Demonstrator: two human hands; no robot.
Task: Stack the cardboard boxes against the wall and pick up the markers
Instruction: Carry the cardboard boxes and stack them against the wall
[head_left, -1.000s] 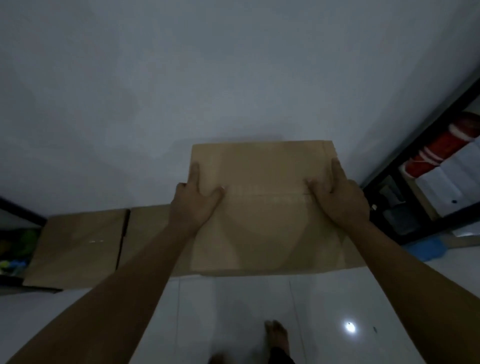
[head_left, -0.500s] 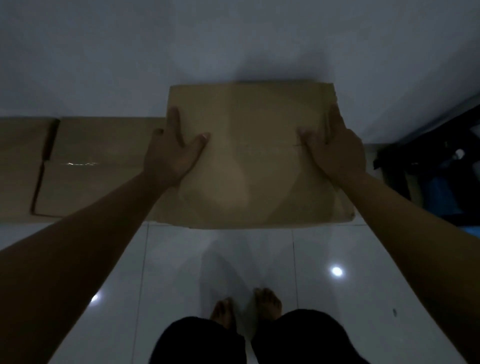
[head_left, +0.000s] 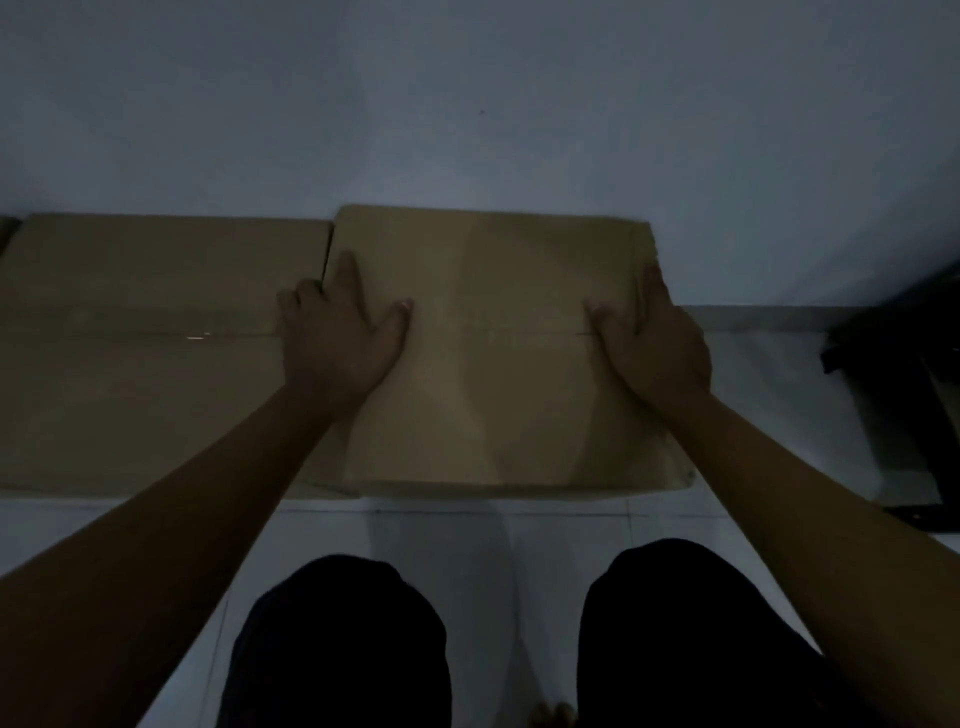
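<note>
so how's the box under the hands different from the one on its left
Both hands, left hand and right hand, hold the right box by its sides; nothing touches the left box. The right box's top looks slightly higher and overlaps the left box's edge. Both are plain brown cardboard against the wall.

Brown cardboard box (head_left: 498, 364) against wall, beside another box (head_left: 145, 353)

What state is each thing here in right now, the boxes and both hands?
Right cardboard box: closed, against the wall, gripped on both sides.
Left cardboard box: closed, taped seam, against the wall, beside the other.
Left hand: grips the right box's left edge.
Right hand: grips its right edge.
</note>
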